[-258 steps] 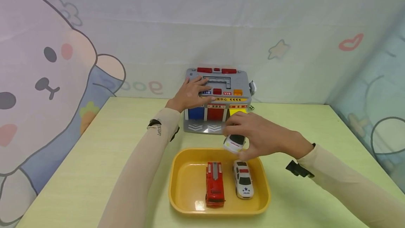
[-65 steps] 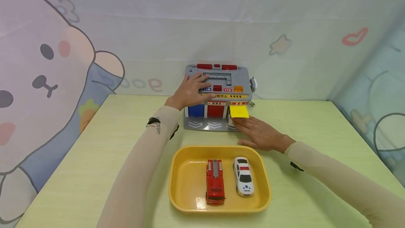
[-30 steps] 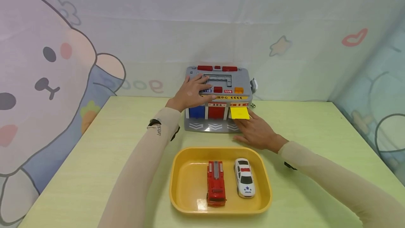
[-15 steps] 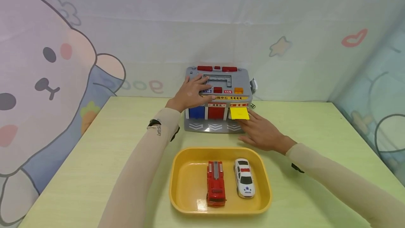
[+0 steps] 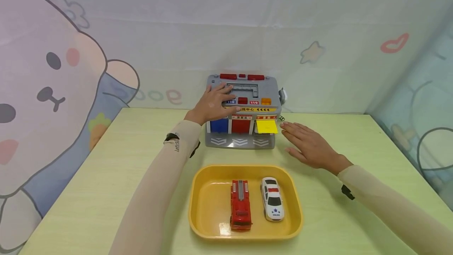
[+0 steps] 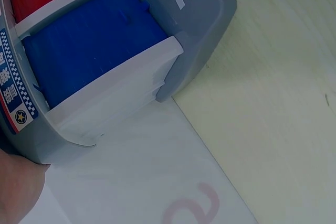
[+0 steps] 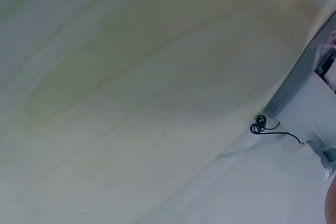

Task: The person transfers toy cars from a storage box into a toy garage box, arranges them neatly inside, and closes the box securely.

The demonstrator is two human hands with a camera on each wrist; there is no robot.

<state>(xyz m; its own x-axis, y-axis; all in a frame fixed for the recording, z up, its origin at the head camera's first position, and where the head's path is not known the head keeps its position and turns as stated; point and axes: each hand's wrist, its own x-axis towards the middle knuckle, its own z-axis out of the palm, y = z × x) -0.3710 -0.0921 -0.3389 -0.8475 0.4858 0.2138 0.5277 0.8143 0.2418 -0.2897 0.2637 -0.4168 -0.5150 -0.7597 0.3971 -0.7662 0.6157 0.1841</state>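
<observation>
A grey toy rescue station (image 5: 269,89) stands at the back of the table, with a blue door (image 5: 219,126) and a red door (image 5: 241,126) down. Its yellow door (image 5: 267,126) is raised and sticks out. Behind that flap, a small part of the white toy ambulance (image 5: 258,132) shows; the rest is hidden. My left hand (image 5: 212,105) rests on the station's roof with spread fingers. To the right of the yellow door, my right hand (image 5: 311,145) is apart from the station, fingers straight, holding nothing.
In front of the station sits a yellow tray (image 5: 209,236) bearing a red toy fire truck (image 5: 241,207) and a white toy police car (image 5: 273,200). A thin coiled black cord (image 7: 259,125) lies beside the station. A printed cloth (image 5: 219,42) hangs behind the table.
Earlier my right hand carried the ambulance above the tray, then pushed it in under the yellow door. It has now drawn back to the right. The left hand has stayed on the roof.
</observation>
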